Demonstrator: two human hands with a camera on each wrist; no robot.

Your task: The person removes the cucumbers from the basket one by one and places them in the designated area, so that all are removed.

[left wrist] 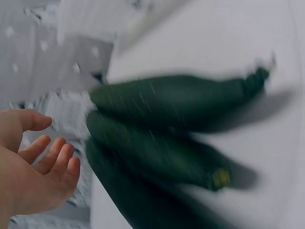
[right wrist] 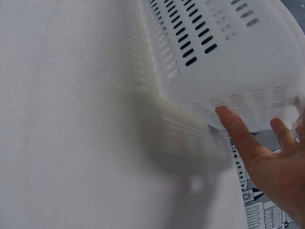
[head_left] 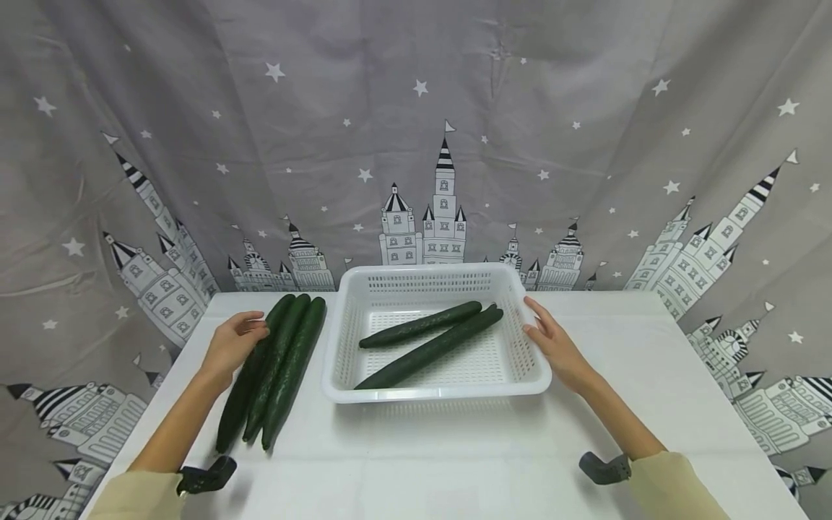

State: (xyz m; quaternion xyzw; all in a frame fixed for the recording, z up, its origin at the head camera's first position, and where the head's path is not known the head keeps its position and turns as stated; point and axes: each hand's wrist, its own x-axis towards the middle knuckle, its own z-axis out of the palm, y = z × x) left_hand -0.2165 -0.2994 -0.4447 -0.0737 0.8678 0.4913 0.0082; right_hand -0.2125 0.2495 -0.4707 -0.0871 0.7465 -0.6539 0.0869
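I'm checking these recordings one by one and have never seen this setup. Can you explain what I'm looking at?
There is no robot here: a person works with two bare hands. The wide picture comes from a camera on the person's head, looking forward and down. The other two come from dark wrist cameras, each watching one hand.

On the white table lie three cucumbers, side by side. A white basket holds two more. A grey castle-print curtain hangs behind.

The left hand is beside the three cucumbers and holds nothing. The right hand is at the basket's right side, fingers extended; I can't tell how firmly it touches.
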